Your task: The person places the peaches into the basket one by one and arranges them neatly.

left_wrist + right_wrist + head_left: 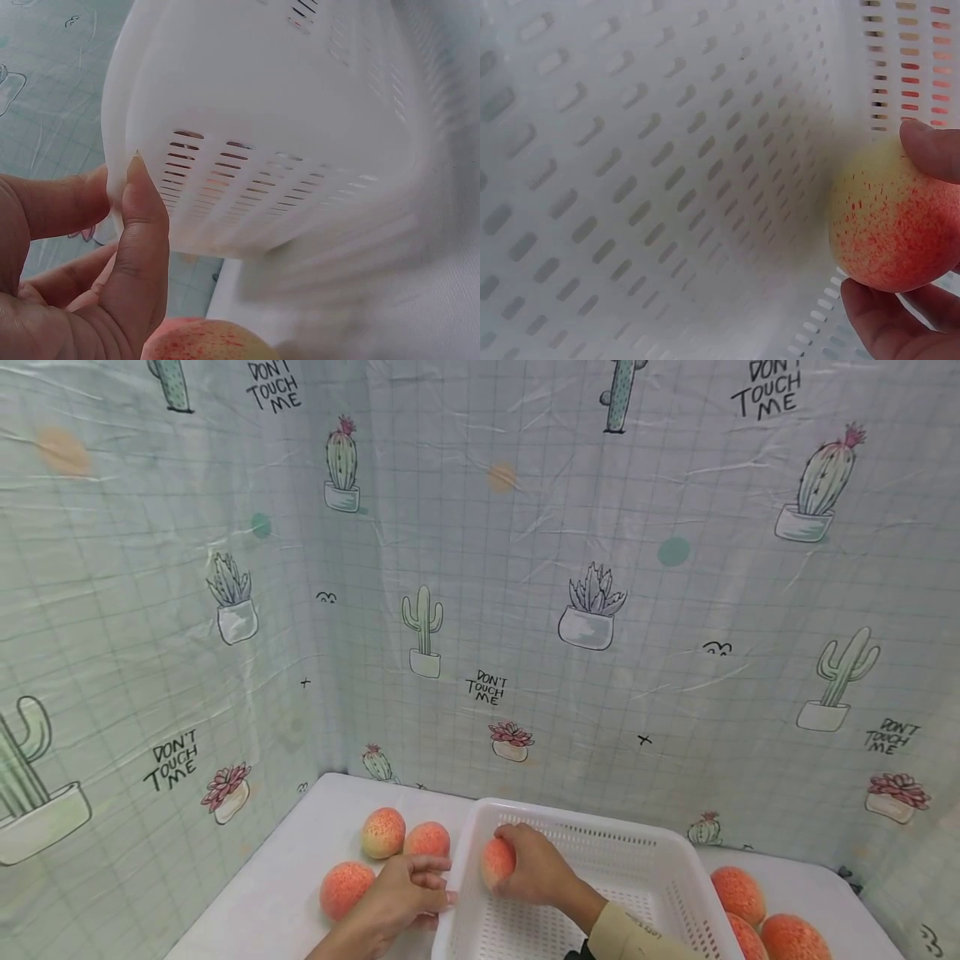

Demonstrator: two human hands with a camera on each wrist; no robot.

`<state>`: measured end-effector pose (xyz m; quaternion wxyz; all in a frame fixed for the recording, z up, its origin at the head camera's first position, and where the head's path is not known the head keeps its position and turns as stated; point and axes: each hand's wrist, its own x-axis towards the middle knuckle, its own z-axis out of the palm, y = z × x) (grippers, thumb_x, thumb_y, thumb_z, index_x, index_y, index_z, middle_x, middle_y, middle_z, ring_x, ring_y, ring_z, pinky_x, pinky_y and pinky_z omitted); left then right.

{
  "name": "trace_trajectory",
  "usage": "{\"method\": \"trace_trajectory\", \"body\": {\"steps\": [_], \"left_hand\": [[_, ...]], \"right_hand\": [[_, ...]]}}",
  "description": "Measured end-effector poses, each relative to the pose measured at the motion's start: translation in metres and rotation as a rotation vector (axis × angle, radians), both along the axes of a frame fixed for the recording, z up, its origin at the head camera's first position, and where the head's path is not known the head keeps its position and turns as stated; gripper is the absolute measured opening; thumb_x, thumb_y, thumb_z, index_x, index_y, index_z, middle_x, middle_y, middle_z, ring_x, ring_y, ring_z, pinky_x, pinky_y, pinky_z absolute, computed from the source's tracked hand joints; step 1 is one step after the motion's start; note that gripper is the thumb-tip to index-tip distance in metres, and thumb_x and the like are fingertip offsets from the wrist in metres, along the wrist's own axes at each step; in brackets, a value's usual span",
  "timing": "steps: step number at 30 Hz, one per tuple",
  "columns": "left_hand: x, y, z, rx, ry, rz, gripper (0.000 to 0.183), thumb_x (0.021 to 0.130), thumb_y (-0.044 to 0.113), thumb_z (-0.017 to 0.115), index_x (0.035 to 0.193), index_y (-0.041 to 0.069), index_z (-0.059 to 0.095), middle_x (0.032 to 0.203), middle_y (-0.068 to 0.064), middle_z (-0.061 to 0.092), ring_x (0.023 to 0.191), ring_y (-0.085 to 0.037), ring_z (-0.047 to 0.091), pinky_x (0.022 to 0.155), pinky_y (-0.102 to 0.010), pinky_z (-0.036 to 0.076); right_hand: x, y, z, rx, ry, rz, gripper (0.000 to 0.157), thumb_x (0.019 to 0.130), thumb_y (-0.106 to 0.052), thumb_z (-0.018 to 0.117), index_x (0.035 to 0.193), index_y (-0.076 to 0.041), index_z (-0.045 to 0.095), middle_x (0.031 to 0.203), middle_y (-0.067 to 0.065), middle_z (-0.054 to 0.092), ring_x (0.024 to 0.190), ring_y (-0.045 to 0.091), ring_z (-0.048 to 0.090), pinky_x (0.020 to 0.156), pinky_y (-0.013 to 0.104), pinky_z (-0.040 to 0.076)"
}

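Note:
A white plastic basket (577, 814) with slotted walls and floor stands in front of me. Inside it, near the left wall, my right hand (538, 867) grips a peach (892, 217), red-speckled over pale yellow. The thumb and fingers wrap round the fruit, close over the basket's floor in the right wrist view. My left hand (405, 893) pinches the left rim of the basket, thumb on the outer wall and fingers at the other side, as the left wrist view shows.
Left of the basket lie three peaches: one at the back (383, 832), another beside it (427, 840) and one nearer (347, 890). Past the right wall are more peaches (738, 895). A cactus-print curtain (525, 568) hangs behind the white table (255, 893).

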<state>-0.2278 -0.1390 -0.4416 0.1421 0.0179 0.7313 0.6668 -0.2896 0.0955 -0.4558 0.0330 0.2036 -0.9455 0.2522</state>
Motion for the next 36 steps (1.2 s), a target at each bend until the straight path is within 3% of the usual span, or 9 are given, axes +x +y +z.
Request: {"method": "trace_trajectory", "body": {"steps": [10, 28, 32, 36], "left_hand": [[0.001, 0.000, 0.000, 0.014, 0.011, -0.006, 0.054, 0.086, -0.001, 0.080, 0.134, -0.010, 0.058, 0.086, 0.002, 0.062, 0.073, -0.012, 0.061, 0.062, -0.027, 0.056], [0.002, 0.002, 0.002, -0.009, -0.005, 0.007, 0.054, 0.086, 0.000, 0.081, 0.135, -0.007, 0.061, 0.085, 0.002, 0.063, 0.071, -0.011, 0.062, 0.061, -0.025, 0.057], [0.002, 0.003, 0.002, -0.007, 0.002, 0.004, 0.054, 0.086, -0.001, 0.080, 0.135, -0.008, 0.060, 0.085, 0.002, 0.063, 0.071, -0.011, 0.062, 0.061, -0.026, 0.057], [0.002, 0.002, 0.001, -0.009, 0.006, 0.008, 0.056, 0.086, 0.000, 0.080, 0.136, -0.009, 0.058, 0.087, 0.001, 0.063, 0.072, -0.011, 0.063, 0.062, -0.027, 0.057]], "right_hand": [[0.001, 0.003, -0.003, 0.034, 0.002, -0.014, 0.075, 0.065, -0.026, 0.093, 0.131, -0.004, 0.064, 0.115, 0.008, 0.069, 0.101, 0.024, 0.065, 0.097, 0.049, 0.058], [0.007, 0.014, 0.003, 0.017, 0.078, 0.042, 0.081, 0.060, -0.026, 0.097, 0.129, 0.000, 0.064, 0.118, 0.012, 0.068, 0.105, 0.028, 0.066, 0.099, 0.049, 0.056], [0.010, 0.021, 0.013, -0.040, 0.035, 0.017, 0.078, 0.064, -0.023, 0.095, 0.131, 0.001, 0.063, 0.122, 0.015, 0.069, 0.108, 0.033, 0.067, 0.097, 0.053, 0.056], [0.013, 0.031, 0.026, -0.118, -0.065, -0.043, 0.076, 0.068, -0.017, 0.095, 0.134, 0.001, 0.062, 0.128, 0.019, 0.067, 0.113, 0.038, 0.066, 0.095, 0.056, 0.057]]}}
